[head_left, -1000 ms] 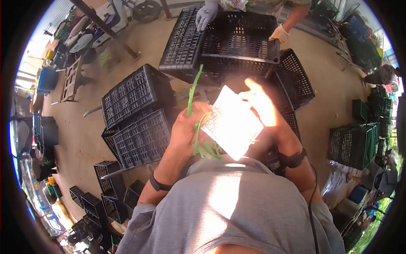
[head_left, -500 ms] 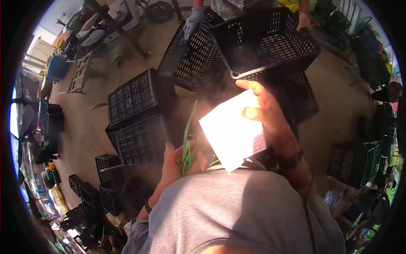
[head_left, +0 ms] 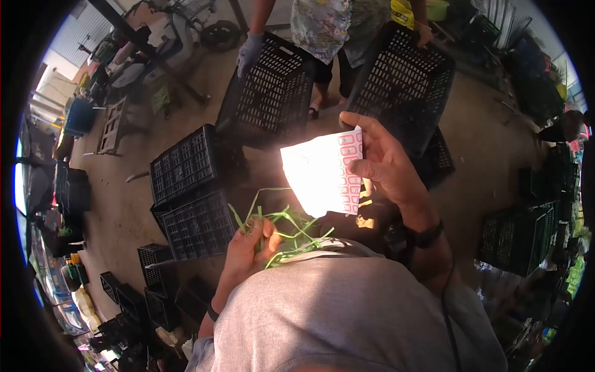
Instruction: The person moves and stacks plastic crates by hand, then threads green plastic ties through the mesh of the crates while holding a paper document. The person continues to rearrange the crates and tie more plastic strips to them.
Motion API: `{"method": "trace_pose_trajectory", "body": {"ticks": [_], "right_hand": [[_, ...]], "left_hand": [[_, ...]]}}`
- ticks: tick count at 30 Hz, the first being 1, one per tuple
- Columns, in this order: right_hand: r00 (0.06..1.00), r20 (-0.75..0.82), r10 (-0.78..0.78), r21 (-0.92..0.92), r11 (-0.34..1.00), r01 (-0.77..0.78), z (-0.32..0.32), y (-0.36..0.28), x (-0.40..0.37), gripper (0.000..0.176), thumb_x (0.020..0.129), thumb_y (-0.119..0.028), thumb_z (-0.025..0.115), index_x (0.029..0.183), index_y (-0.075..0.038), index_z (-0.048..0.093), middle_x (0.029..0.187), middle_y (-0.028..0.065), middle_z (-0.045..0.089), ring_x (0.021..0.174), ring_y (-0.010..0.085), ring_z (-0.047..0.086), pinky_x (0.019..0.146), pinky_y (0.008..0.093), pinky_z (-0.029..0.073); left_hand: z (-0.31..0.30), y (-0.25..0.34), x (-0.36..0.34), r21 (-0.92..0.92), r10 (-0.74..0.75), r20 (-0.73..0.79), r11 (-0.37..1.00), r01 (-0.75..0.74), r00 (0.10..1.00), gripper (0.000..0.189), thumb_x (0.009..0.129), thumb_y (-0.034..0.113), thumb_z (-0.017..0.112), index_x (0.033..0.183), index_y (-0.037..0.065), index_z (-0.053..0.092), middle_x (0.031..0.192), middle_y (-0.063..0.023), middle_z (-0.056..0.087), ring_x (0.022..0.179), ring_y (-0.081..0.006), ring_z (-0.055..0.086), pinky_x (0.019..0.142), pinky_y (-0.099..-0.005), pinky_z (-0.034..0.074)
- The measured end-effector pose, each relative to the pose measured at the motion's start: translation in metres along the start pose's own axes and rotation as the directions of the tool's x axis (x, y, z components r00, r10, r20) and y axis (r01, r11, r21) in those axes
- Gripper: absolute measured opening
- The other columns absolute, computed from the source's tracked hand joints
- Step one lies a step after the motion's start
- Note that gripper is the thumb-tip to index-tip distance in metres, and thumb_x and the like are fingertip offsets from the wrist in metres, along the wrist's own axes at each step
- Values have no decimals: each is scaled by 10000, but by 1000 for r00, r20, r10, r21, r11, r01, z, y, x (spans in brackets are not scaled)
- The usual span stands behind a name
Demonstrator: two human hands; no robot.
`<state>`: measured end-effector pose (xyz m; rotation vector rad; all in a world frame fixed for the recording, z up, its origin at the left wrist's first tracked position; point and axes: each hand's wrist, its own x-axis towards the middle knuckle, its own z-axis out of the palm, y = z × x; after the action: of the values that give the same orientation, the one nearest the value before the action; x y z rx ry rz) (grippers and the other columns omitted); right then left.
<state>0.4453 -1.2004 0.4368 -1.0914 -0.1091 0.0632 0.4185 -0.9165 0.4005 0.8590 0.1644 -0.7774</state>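
My left hand (head_left: 249, 243) is closed around a loose bundle of thin green strips (head_left: 291, 230), which look like grass blades or flat ties and curl out to the right across my shirt. Raised in front of my chest, my right hand (head_left: 387, 162) pinches a white sheet (head_left: 319, 177) by its right edge, thumb on the near face. Rows of red-outlined boxes, like labels, show on its right side. Glaring sunlight washes out the rest of the sheet.
Ahead, another person (head_left: 328, 31) holds a black crate (head_left: 266, 87) in a gloved hand and a second black crate (head_left: 406, 80) in the other. Stacked black crates (head_left: 185, 164) stand to my left. More dark crates (head_left: 517, 239) lie at the right.
The white sheet has turned and shifted left, showing more red boxes. The green strips have spread out from my left hand. The other person has pulled the two crates apart.
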Motion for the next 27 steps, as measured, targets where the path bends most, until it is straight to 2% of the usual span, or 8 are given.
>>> {"method": "trace_pose_trajectory", "body": {"ticks": [5, 9, 13, 17, 21, 23, 25, 27], "right_hand": [[996, 87, 30, -333, 943, 0, 0, 1, 4, 707, 731, 32, 665, 1351, -49, 334, 942, 49, 542, 815, 100, 543, 757, 239, 450], [982, 154, 113, -726, 687, 35, 19, -13, 18, 762, 678, 12, 686, 1354, -120, 360, 757, 7, 510, 680, 76, 487, 651, 229, 426], [991, 93, 95, -783, 622, 13, 28, -16, 26, 730, 676, -26, 687, 1336, -144, 398, 696, -2, 491, 655, 77, 472, 629, 239, 419], [985, 164, 51, -683, 727, 76, 18, -11, 28, 603, 725, -61, 681, 1272, -89, 427, 720, 34, 574, 658, 88, 550, 595, 261, 445], [996, 38, -81, -312, 946, 89, -4, 17, 31, 473, 801, -82, 642, 1225, 6, 452, 813, 37, 587, 725, 52, 540, 662, 201, 459], [979, 22, -203, -452, 871, 191, -14, 29, 31, 462, 810, -109, 643, 1223, -6, 463, 893, 66, 601, 793, 87, 567, 707, 228, 470], [901, 158, -404, -804, 477, 354, -10, 29, 24, 510, 809, -147, 654, 1247, -6, 435, 964, 96, 604, 851, 123, 578, 755, 268, 477], [923, 130, -363, -789, 526, 318, -8, 30, 17, 598, 792, -182, 680, 1282, -5, 388, 1014, 137, 595, 870, 159, 584, 781, 306, 481]], "left_hand": [[3, 38, 35, -13, 454, -131, 888, -460, 881, 229, 982, 197, 369, 928, 48, 534, 902, -132, 614, 408, -4, 265, 395, -164, 265], [52, 41, 65, 167, 398, -9, 905, -391, 917, 305, 972, 202, 398, 1176, -1, 501, 1148, -171, 590, 388, 5, 256, 364, -147, 261], [68, 27, 80, 299, 256, 110, 913, -278, 960, 338, 805, 102, 674, 1108, 0, 563, 980, -65, 641, 460, -1, 395, 399, -143, 299], [62, 29, 81, 239, 172, 0, 957, -166, 985, 199, 779, 70, 698, 939, -8, 610, 722, -28, 601, 577, -90, 535, 537, -216, 436], [50, 20, 84, 205, 254, -75, 950, -234, 964, 149, 780, 80, 695, 875, 6, 606, 645, -19, 566, 491, -82, 467, 463, -212, 370], [45, 15, 87, 177, 306, -141, 943, -281, 941, 121, 782, 67, 684, 844, 11, 596, 641, -18, 556, 495, -89, 474, 462, -213, 378], [48, 9, 89, 177, 320, -207, 942, -286, 925, 101, 792, 65, 670, 832, 17, 591, 653, -21, 563, 490, -87, 468, 449, -214, 367], [58, 6, 90, 192, 332, -220, 937, -293, 917, 88, 817, 74, 640, 801, 39, 560, 504, 64, 388, 387, -31, 272, 398, -196, 275]]}}
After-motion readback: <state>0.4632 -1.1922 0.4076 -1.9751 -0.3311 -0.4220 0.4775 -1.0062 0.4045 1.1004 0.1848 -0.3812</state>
